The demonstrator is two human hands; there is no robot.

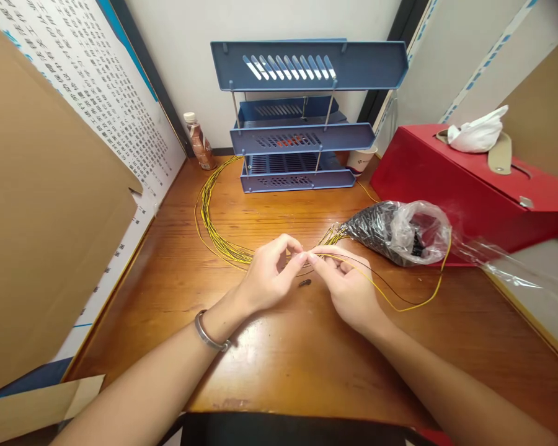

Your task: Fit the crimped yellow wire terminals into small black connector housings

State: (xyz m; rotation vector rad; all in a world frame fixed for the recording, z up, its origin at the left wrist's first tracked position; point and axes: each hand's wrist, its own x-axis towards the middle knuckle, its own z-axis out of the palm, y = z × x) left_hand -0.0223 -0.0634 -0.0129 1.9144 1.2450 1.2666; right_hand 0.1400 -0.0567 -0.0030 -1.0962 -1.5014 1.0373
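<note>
My left hand (268, 272) and my right hand (348, 286) meet fingertip to fingertip above the table. The right thumb and index finger pinch a thin yellow-and-dark wire (402, 309), which loops out to the right and rises by the bag's mouth. Closed in a pinch, the left fingertips touch the right ones; whatever they hold is too small to make out. Just below the fingers lies a small black piece (305, 282). Behind the hands, a coil of yellow and black wires (208, 214) curves across the wood, its ends gathered near the bag.
A clear plastic bag (376, 230) of black bits lies right of the hands. Behind stand a blue tiered tray rack (302, 137), a drink bottle (199, 142) and a paper cup (360, 160). A red box (446, 179) with tissue borders the wooden table (260, 365) on the right.
</note>
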